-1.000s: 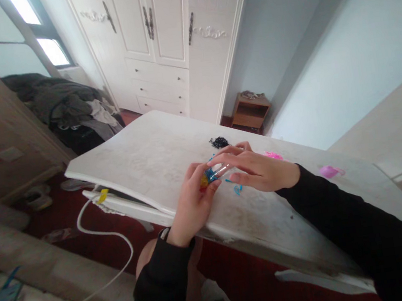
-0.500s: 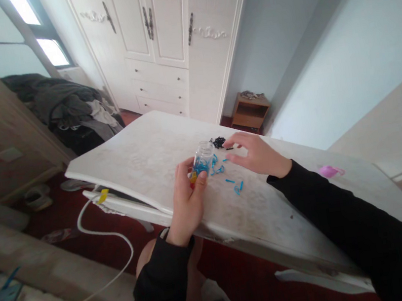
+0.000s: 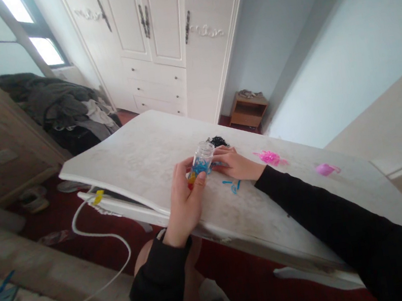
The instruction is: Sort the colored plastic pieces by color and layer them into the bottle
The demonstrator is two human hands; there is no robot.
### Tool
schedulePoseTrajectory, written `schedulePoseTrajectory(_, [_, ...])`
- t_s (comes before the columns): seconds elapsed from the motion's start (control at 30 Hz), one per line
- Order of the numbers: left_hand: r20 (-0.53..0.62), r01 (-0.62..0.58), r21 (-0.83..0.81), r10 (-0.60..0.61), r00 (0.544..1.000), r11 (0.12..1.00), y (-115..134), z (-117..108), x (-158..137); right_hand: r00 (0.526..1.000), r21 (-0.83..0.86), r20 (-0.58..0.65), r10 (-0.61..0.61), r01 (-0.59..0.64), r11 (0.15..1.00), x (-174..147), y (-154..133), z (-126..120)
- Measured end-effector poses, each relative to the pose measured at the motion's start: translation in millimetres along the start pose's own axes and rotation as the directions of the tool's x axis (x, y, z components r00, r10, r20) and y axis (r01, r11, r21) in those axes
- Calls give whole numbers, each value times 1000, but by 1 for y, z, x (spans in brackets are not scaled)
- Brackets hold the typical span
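The person sits at a white bench, both arms in black sleeves reaching forward over its near edge. The left hand comes up from below the edge, wrist bent, its fingers and thumb wrapped around the lower part of a small clear jar. The jar stands roughly upright on the bench, mouth open at the top, with blue bits and something yellow and red showing through near the thumb. The right hand lies low on the bench just beside the jar, palm down, forearm stretched flat across the surface. Its fingertips press together at blue pieces next to the jar's base, though I cannot tell whether anything is pinched between them. A few loose blue pieces lie near the right wrist. A small black pile sits just behind the jar, a pink pile farther right, and another pink bit well apart.
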State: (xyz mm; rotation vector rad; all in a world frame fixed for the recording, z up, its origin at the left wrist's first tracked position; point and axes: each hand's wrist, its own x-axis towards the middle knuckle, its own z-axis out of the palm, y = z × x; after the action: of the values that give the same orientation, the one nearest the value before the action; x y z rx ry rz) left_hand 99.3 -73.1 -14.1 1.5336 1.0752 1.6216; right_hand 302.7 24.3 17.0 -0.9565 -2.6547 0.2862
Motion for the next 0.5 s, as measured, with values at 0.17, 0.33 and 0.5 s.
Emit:
schedulePoseTrajectory(0.17, [-4,-3,0,3,1000,1000,-1,0,0,997,21,-63,39,-37,999,0,1,1])
schedulePoseTrajectory(0.33, [-5,8,9,-8,1000,1000,0,-1,-1,996,70,-87,29,-23,997,-3,1,-1])
schedulePoseTrajectory(0.5, [1,18,7,-18,1000,1000,3,-1,0,982,175,-179,55,-23,984,-5,-1,-14])
